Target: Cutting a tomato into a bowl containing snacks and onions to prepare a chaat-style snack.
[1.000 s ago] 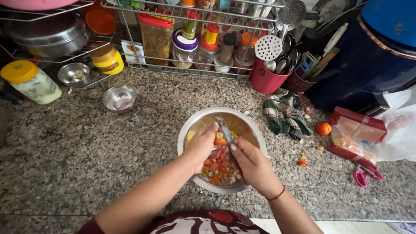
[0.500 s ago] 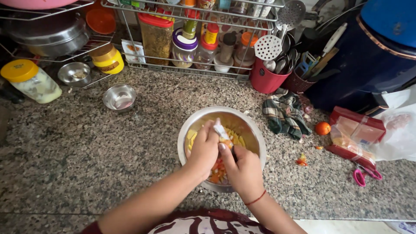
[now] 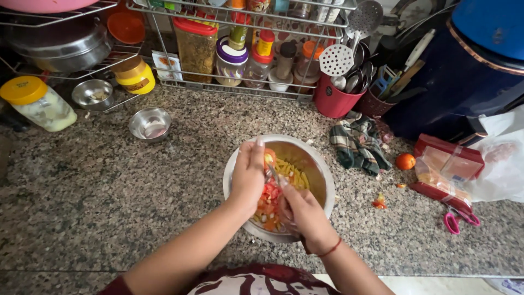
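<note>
Yellow-lidded jar [image 3: 35, 102] lying far left on granite surface [image 3: 109, 191], left hand [image 3: 248, 176] grip cupped around steel bowl [image 3: 314, 164] rim mid-surface, right hand [image 3: 303, 214] grip clamped on spoon [image 3: 271, 173] in pasta-tomato mix, red flat package [image 3: 448, 166] right

Well to the right of the fingers [image 3: 271, 173], a flat red package [image 3: 445, 169] with a clear wrap is seen lying on the desk [image 3: 109, 202]. Up and to the left of them, a small white and red packet [image 3: 165, 65] is propped in the wire rack [image 3: 240, 87]. Farther left, a yellow label [image 3: 135, 84] is borne by a yellow-lidded jar [image 3: 132, 75].
</note>
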